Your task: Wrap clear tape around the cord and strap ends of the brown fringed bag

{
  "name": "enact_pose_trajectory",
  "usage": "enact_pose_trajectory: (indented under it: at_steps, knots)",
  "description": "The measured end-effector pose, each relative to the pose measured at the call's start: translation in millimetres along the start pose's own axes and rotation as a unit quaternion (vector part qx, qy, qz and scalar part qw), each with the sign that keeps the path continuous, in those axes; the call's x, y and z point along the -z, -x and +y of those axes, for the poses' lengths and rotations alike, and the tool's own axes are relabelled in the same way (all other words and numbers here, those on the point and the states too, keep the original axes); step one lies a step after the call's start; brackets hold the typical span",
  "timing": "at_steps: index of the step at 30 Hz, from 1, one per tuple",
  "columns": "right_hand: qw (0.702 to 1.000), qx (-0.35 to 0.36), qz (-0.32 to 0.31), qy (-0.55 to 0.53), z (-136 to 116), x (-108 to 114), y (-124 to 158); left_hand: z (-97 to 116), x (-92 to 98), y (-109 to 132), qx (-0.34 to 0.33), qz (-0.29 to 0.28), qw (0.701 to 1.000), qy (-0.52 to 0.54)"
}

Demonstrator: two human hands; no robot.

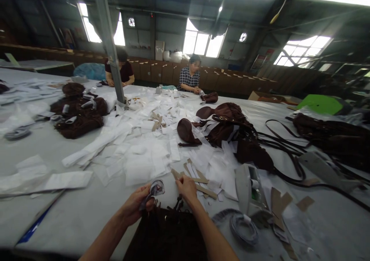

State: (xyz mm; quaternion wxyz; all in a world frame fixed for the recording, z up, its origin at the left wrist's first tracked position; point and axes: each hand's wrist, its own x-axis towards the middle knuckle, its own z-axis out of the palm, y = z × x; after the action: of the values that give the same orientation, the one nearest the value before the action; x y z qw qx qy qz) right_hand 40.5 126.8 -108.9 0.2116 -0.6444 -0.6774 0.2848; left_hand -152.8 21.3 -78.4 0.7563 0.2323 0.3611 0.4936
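In my left hand [140, 201] is a curled strip of greyish see-through plastic wrap [157, 188], gripped between thumb and fingers. My right hand [187, 190] is closed, its fingertips by the end of a brown card strip [175, 173]; what they pinch is too small to make out. Below both hands a dark brown bag [167, 234] stands at the table's near edge, with cords and fringe at its top. My right wrist passes over the bag's upper right side.
Paper and plastic scraps [141, 161] cover the white table. A tape dispenser [247, 188] and rolled grey strips [244, 230] lie to the right. More brown bags [228, 126] lie beyond, with another pile [78, 111] at left by a metal post [111, 41]. Two people sit across.
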Motion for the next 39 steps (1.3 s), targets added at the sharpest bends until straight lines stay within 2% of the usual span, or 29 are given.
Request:
enact_pose_trajectory:
  at_steps: [3,7,9,12,15,20,26,30,33,36,37,39]
  knots:
    - [0.996,0.035,-0.003,-0.079,-2,19,13,-3,4.0,-4,-0.021,0.022,0.999,0.01]
    - [0.985,0.078,-0.033,-0.151,-18,38,52,-6,7.5,-10,-0.023,0.058,0.998,0.017]
    - [0.981,0.101,-0.031,-0.162,-29,42,73,-8,6.8,-11,-0.024,0.07,0.997,0.006]
    - [0.979,0.141,0.008,-0.146,-44,39,93,-10,2.6,-11,-0.04,0.076,0.996,-0.007]
    - [0.979,0.175,0.041,-0.094,-51,31,99,-12,-3.2,-9,-0.063,0.066,0.996,-0.018]
    - [0.98,0.182,0.077,0.0,-54,23,101,-16,-10.8,-8,-0.1,0.06,0.992,-0.052]
    - [0.985,0.153,0.078,0.012,-57,29,107,-17,-18.9,-4,-0.112,0.063,0.99,-0.063]
    - [0.984,0.16,0.076,0.015,-59,28,108,-17,-25.9,-1,-0.125,0.055,0.987,-0.084]
    - [0.985,0.141,0.081,-0.058,-60,23,105,-17,-29.5,-1,-0.141,0.062,0.983,-0.101]
    - [0.973,0.065,0.065,-0.213,-62,15,100,-20,-31.7,-2,-0.159,0.092,0.977,-0.109]
    - [0.959,0.028,0.045,-0.277,-62,12,98,-21,-32.4,-3,-0.166,0.1,0.975,-0.112]
    - [0.914,-0.045,-0.002,-0.403,-63,7,98,-22,-33.6,-2,-0.181,0.102,0.97,-0.127]
